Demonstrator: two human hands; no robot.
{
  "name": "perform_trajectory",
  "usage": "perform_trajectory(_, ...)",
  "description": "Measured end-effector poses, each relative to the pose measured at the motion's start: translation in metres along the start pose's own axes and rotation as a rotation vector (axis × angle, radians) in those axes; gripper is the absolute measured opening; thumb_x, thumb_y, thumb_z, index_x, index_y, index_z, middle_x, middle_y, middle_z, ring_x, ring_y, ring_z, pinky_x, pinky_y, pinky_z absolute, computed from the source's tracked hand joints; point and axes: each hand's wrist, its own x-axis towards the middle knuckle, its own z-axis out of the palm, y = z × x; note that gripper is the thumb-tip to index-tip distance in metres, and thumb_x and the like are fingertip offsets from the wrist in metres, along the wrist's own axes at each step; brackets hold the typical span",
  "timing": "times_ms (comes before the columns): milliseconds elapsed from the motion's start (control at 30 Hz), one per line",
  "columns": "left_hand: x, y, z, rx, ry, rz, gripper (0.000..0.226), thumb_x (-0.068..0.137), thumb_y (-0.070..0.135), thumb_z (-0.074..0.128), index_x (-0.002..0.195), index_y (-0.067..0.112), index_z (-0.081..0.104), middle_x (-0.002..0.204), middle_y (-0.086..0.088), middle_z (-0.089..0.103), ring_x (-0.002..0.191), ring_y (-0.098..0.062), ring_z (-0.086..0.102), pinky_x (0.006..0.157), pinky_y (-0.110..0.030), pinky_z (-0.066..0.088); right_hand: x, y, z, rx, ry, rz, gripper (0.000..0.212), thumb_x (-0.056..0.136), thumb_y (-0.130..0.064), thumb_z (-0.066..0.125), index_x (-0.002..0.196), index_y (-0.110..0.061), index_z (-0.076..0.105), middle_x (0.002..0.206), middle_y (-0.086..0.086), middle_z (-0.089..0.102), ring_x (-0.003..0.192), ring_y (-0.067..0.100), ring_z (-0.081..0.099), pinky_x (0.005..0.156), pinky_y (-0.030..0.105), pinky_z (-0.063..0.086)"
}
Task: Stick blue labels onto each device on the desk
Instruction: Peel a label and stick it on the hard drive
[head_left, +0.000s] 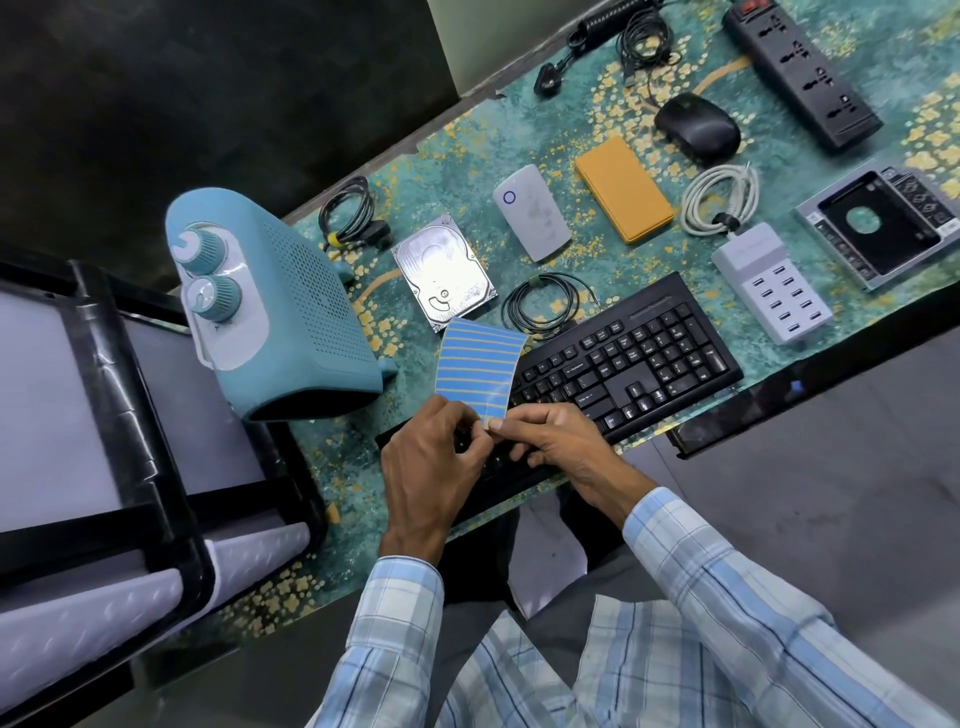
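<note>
The label sheet (478, 369) is smooth paper (faintly glossy), the hard drive (442, 278) shiny metal, the keyboard (623, 358) matt plastic.

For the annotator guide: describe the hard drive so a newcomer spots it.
Start at the teal heater on the left. Just right of it, beyond the label sheet, lies the hard drive. Unlike the black cable coils beside it, it is bare shiny metal.

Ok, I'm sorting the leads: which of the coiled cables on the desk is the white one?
The coil lying between the orange case and the silver drive caddy, just behind the white multi-port charger. The other coils are all black.
</note>
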Motion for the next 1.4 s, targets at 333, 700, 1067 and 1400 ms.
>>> perform_trajectory(333,-0.005,-0.006,0.002,-0.155,0.001,-0.014,0.008,0.086,0.030,0.076,0.094,0.029,0.077,0.089,0.011,0.068,0.069,-0.008,0.065,0.062,-0.036,0.055,0.006,0.002,0.000,0.020,0.023,-0.010,0.018,0.089,-0.029,0.080,0.099,-0.014,0.083,0.100,0.011,0.081,0.066,0.010,0.061,0.057,0.018,0.045)
perform_trajectory(700,0.003,-0.007,-0.002,0.000,-0.018,-0.013,0.011,0.084,0.040,0.077,0.087,0.029,0.076,0.088,0.011,0.069,0.069,-0.012,0.066,0.058,-0.034,0.052,0.006,0.001,0.005,0.052,-0.038,0.022,0.021,0.091,-0.027,0.078,0.104,-0.010,0.082,0.104,0.013,0.080,0.068,0.014,0.063,0.056,0.017,0.046)
perform_trajectory(1067,0.007,-0.005,0.000,-0.016,-0.033,-0.023,0.009,0.084,0.038,0.075,0.085,0.029,0.077,0.084,0.011,0.068,0.067,-0.011,0.064,0.058,-0.034,0.052,0.005,-0.002,0.003,0.041,-0.021,0.018,0.022,0.089,-0.028,0.080,0.103,-0.011,0.083,0.102,0.013,0.080,0.066,0.011,0.062,0.058,0.019,0.046)
perform_trajectory(1400,0.010,-0.004,0.000,-0.180,0.008,-0.100,0.005,0.082,0.030,0.075,0.082,0.025,0.077,0.079,0.010,0.071,0.068,-0.010,0.067,0.066,-0.035,0.056,0.008,-0.005,0.003,-0.003,0.007,0.009,0.012,0.093,-0.020,0.076,0.098,-0.011,0.082,0.100,0.016,0.080,0.060,0.010,0.061,0.051,0.015,0.044)
